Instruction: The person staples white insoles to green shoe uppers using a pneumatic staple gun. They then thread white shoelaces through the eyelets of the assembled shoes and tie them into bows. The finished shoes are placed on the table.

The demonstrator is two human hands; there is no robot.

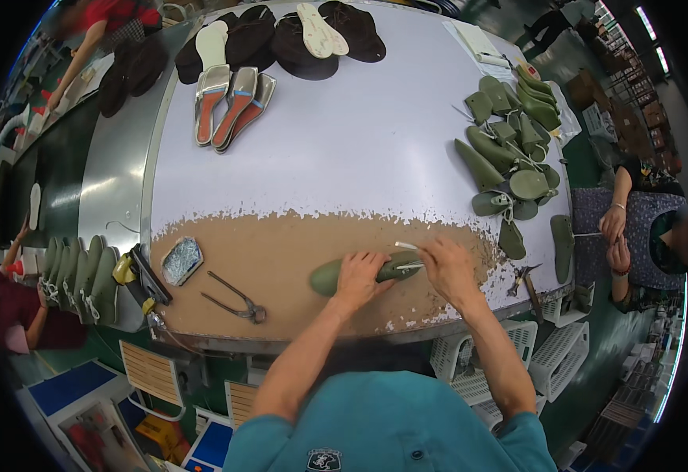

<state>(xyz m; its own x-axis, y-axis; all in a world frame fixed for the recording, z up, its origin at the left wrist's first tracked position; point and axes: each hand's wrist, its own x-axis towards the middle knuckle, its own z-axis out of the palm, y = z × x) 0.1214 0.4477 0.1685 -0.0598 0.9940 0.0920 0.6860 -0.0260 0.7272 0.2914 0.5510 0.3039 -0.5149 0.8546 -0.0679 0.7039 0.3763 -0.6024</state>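
Two hands are at work on one green shoe last [330, 276], which lies on its side on the worn brown part of the table [281, 157], near the front edge and slightly right of centre. The left hand [357, 275] is closed over the last's middle, pressing it down onto the bench. The right hand [448, 267] is pinched shut on a thin white strip or tool [407, 247] at the last's right end; exactly what that item is cannot be told.

Assessment: the holding hand should keep the last flat and steady, since its rounded body will likely roll if pressure slackens. The pinching fingers should work close to the last for control.

Pincers [238, 303] lie to the left, near, well apart from both hands. A small tray of tacks [181, 260] sits further left. A heap of green lasts [513, 149] occupies the far right. A hammer [527, 283] rests at the right edge.
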